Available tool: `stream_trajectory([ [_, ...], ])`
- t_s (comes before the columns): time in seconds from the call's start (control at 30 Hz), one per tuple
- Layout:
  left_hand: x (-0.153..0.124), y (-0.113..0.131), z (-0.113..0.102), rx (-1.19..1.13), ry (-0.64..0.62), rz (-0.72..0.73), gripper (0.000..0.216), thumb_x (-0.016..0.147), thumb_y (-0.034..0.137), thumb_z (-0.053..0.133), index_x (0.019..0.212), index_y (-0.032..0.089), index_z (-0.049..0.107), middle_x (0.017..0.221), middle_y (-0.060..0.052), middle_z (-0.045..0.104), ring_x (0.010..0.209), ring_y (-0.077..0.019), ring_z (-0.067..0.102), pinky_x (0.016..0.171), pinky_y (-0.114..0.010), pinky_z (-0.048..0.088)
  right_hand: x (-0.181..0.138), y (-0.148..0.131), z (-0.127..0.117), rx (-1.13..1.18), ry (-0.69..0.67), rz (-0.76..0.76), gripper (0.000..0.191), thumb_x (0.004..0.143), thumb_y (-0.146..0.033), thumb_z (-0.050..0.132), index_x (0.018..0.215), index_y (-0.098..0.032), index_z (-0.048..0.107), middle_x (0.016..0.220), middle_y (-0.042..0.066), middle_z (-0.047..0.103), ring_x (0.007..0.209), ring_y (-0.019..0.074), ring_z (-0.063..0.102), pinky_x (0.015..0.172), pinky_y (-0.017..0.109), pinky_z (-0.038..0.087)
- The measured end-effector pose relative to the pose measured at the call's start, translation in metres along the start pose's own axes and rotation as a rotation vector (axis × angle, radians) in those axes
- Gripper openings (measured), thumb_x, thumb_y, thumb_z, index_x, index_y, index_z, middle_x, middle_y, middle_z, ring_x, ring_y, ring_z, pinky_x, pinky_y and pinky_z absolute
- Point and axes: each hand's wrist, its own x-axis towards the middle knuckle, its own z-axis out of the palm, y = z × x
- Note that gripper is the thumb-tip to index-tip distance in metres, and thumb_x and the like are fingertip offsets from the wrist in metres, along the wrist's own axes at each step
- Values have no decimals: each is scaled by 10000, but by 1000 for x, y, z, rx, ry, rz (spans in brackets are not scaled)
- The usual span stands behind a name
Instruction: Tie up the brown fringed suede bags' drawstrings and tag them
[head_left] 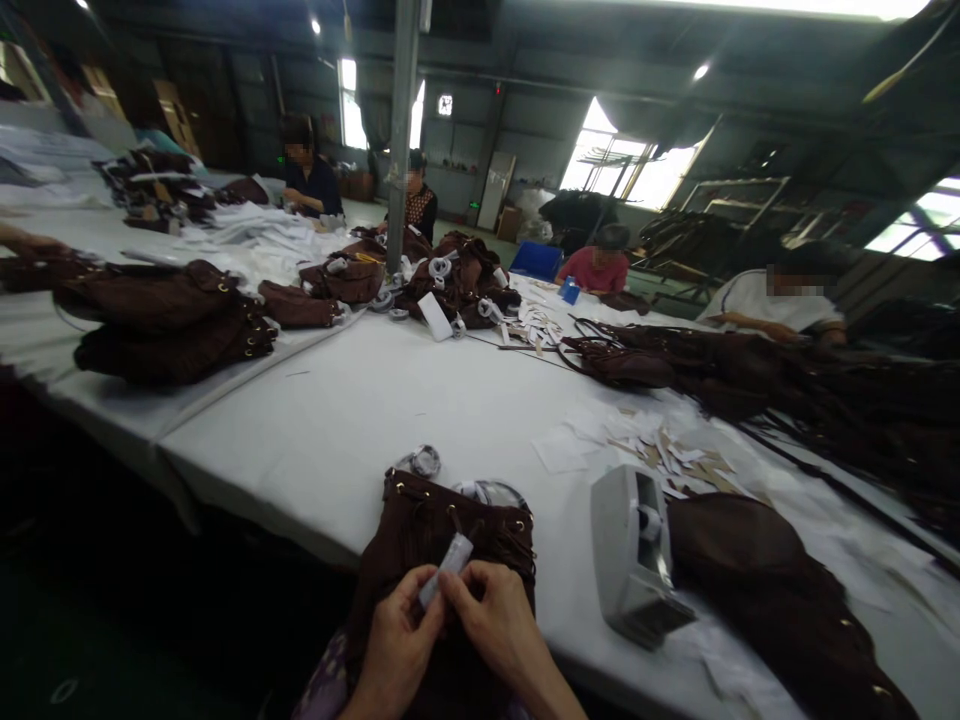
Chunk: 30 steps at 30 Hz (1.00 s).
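Note:
A dark brown drawstring bag [405, 530] with metal eyelets lies at the table's front edge, its lower part hanging toward me. Over its front, a pale paper-like wrap [452, 562] sits around what seems to be the bag's cord. My left hand [401, 630] pinches the wrap's lower end from the left. From the right, my right hand [495, 610] grips the same end, its fingertips close to the left ones. Coiled, wrapped straps [424, 460] rest behind the bag's top edge.
A grey tape dispenser [622, 550] stands to the right, beside another brown bag [757, 570]. Paper scraps [675, 455] lie behind it. Stacked brown bags [165, 320] are at the left, and more bags [457, 275] are piled around a post [403, 130]. Several people sit across the table.

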Motion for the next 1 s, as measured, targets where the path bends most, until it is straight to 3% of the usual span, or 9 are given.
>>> stream_trajectory([
  [0.13,0,-3,0,70,36,54,393,758,472,598,974,144,594,628,-20,651,570,-161,600,624,-237,500,5,1,6,-42,33,107,433,749,-516,542,526,-146,580,518,14,583,517,117,508,480,225,275],
  [0.27,-1,-3,1,89,106,133,437,773,438,579,1115,178,501,790,-56,714,697,-195,666,688,-257,524,8,5,11,2,46,131,423,748,-498,537,517,-146,566,496,3,550,494,104,473,475,224,272],
  [0.4,0,-4,2,141,103,175,340,741,426,609,1000,206,601,941,-76,715,870,-231,672,763,-257,525,8,9,11,74,86,138,433,717,-521,568,505,-144,558,485,-12,510,496,94,435,476,222,270],
  [0.5,2,-7,5,34,139,127,357,703,447,652,939,181,629,833,-75,722,756,-227,681,676,-254,541,9,16,7,212,36,145,424,683,-524,599,505,-145,534,484,-22,485,489,84,404,466,218,265],
  [0.67,10,-8,11,-258,137,-54,488,590,468,759,906,133,598,692,-63,698,536,-176,628,505,-250,520,9,34,5,569,-202,160,392,650,-522,623,622,-135,576,476,-35,509,377,49,354,408,205,256],
  [0.87,8,1,20,-396,199,-110,524,502,434,825,859,123,598,615,-39,671,469,-136,590,434,-209,489,7,45,9,713,-107,260,493,529,-552,726,746,-147,548,460,-49,531,325,54,390,353,189,254],
  [1.0,4,17,21,-595,140,-199,434,557,314,829,865,112,598,605,-28,653,450,-95,559,418,-168,466,7,44,16,779,-180,226,568,575,-620,687,823,-129,546,465,-47,529,318,41,371,331,171,230],
])
